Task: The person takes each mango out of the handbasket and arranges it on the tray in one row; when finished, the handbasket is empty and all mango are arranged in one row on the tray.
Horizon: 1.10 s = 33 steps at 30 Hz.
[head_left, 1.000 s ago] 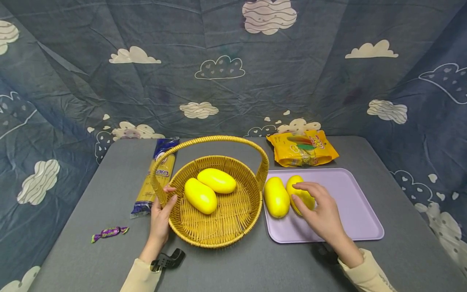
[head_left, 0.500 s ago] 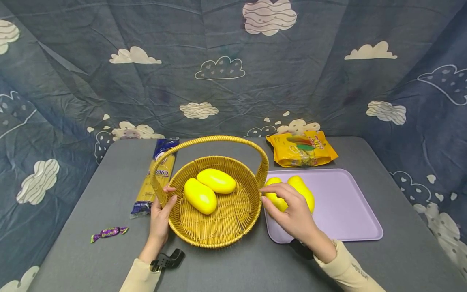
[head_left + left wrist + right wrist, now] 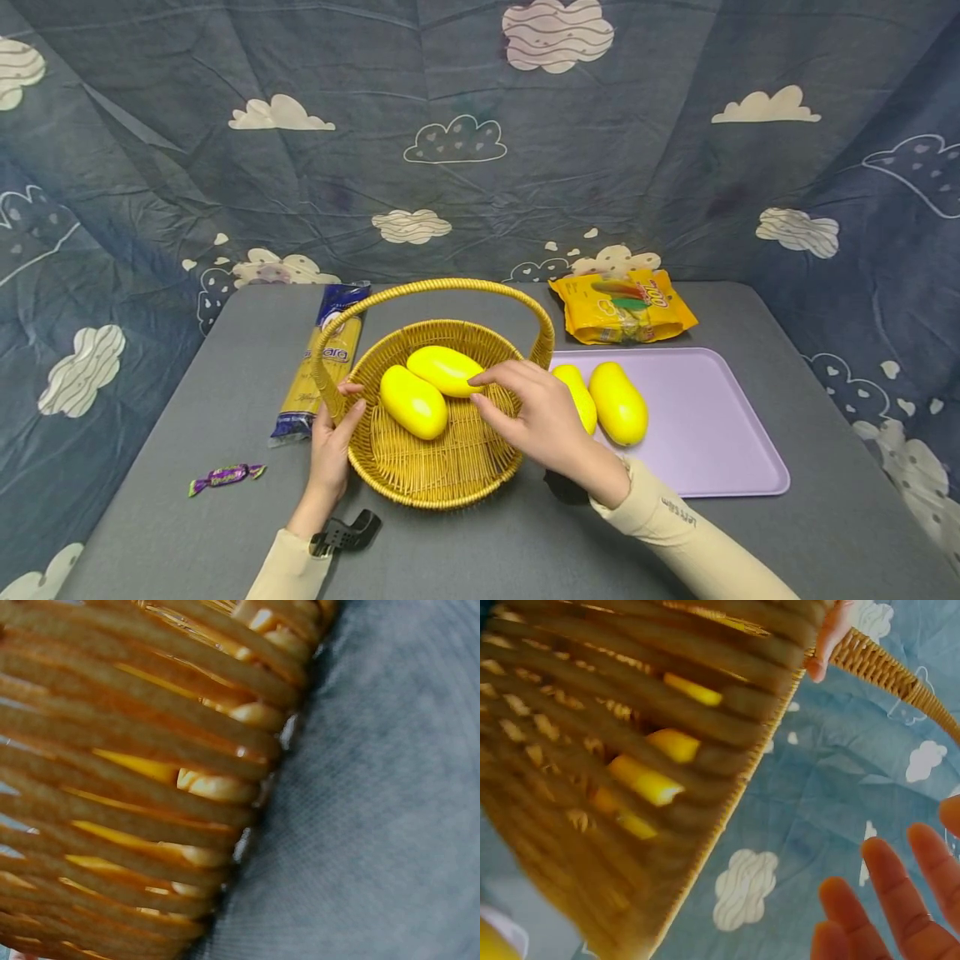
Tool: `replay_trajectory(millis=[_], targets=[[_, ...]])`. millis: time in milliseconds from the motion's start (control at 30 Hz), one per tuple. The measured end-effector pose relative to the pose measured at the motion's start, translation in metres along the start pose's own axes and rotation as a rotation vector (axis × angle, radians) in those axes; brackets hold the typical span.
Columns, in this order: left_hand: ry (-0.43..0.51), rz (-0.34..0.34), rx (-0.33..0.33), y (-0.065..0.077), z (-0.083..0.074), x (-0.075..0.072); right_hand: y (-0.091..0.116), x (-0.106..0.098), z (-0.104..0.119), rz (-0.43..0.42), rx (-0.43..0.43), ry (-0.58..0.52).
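Observation:
A round wicker basket (image 3: 450, 479) with a tall hoop handle stands mid-table. Inside lie two smooth yellow mangoes (image 3: 414, 404). My left hand (image 3: 332, 450) grips the basket's left rim at the handle's foot, thumb on the inner side. Over the right rim reaches my right hand (image 3: 543, 417), its fingers parted and holding nothing, fingertips close to the farther mango (image 3: 446, 371). The right wrist view shows the spread fingers (image 3: 900, 900) beside the basket's woven wall (image 3: 727, 802). Only wicker and table appear in the left wrist view.
Right of the basket is a lilac tray (image 3: 720, 425) bearing two more mangoes (image 3: 618, 404), one partly behind my right hand. A yellow bag (image 3: 622, 308) lies behind it. On the left are a spaghetti pack (image 3: 318, 375) and a purple wrapped candy (image 3: 227, 476).
My right hand has moved left from above the tray's mangoes, past the rim, to over the basket. The left hand and the basket have stayed in place.

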<state>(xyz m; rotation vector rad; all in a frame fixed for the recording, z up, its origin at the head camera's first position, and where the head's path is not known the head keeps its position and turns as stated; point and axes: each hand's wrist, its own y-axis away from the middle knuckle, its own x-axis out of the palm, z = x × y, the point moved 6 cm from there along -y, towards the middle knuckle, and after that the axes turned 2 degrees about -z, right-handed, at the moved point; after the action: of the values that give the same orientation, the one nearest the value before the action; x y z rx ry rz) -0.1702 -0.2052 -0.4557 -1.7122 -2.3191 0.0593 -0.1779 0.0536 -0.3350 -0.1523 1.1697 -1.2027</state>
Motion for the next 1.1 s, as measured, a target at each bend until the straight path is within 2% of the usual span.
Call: replay_trajectory(millis=[100, 200, 333, 433, 667, 900, 1100], targets=[[-0.001, -0.002, -0.007, 0.000, 0.000, 0.000, -0.010, 0.010, -0.002, 0.055, 0.040, 0.020], [-0.010, 0.002, -0.007, 0.000, 0.000, 0.001, -0.018, 0.020, -0.008, 0.161, 0.123, 0.032], [-0.020, 0.002, -0.003, -0.001, 0.000, 0.002, -0.025, 0.031, -0.018, 0.310, 0.255, -0.008], [-0.015, 0.001, -0.006, -0.001, -0.001, 0.001, -0.027, 0.036, -0.022, 0.392, 0.314, -0.020], [-0.012, 0.000, -0.015, 0.001, 0.000, 0.000, -0.038, 0.041, -0.019, 0.486, 0.332, 0.044], [-0.017, -0.001, -0.006, 0.001, -0.002, 0.000, -0.047, 0.059, -0.025, 0.653, 0.347, 0.120], [-0.014, -0.004, -0.011, 0.000, -0.002, 0.000, -0.050, 0.076, -0.038, 0.733, 0.387, 0.091]])
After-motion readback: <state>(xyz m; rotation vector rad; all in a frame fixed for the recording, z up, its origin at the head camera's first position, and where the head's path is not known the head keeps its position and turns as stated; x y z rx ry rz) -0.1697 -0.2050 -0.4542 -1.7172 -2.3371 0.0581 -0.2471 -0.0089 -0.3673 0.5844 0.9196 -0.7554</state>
